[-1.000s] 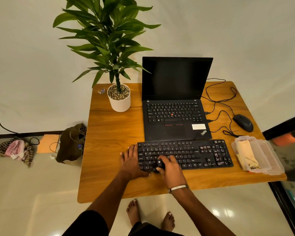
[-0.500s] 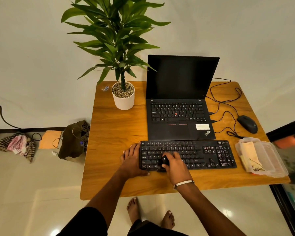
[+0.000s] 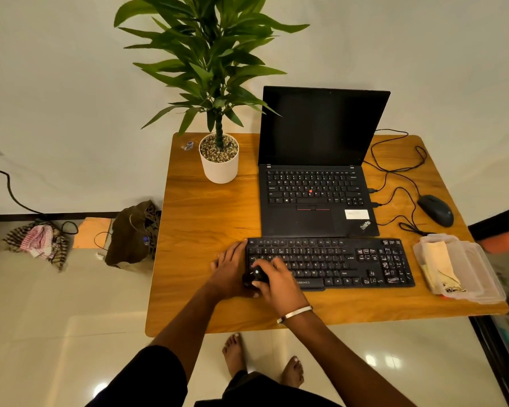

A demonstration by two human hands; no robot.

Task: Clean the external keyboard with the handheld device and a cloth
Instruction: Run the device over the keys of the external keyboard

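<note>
Lying along the near edge of the wooden table (image 3: 206,218), the black full-size external keyboard (image 3: 350,261) sits just in front of the open black laptop (image 3: 315,198), parallel to it, which puts every key row within reach of the standing person. The left hand (image 3: 229,270) rests flat at the keyboard's left end, fingers extended and close together, palm down on the table; this is judged to brace the keyboard against sliding. The right hand (image 3: 279,282) is curled around a small black handheld device (image 3: 254,277) and holds it over the lower-left keys, so the device pass appears to be starting at the left end. Whether the device touches the keys cannot be told.

A clear plastic lidded container (image 3: 479,271) at the near right corner holds a folded beige cloth (image 3: 440,259), untouched. A black wired mouse (image 3: 435,210) lies beyond it, and a white-potted green plant (image 3: 219,163) stands near the far left corner.
</note>
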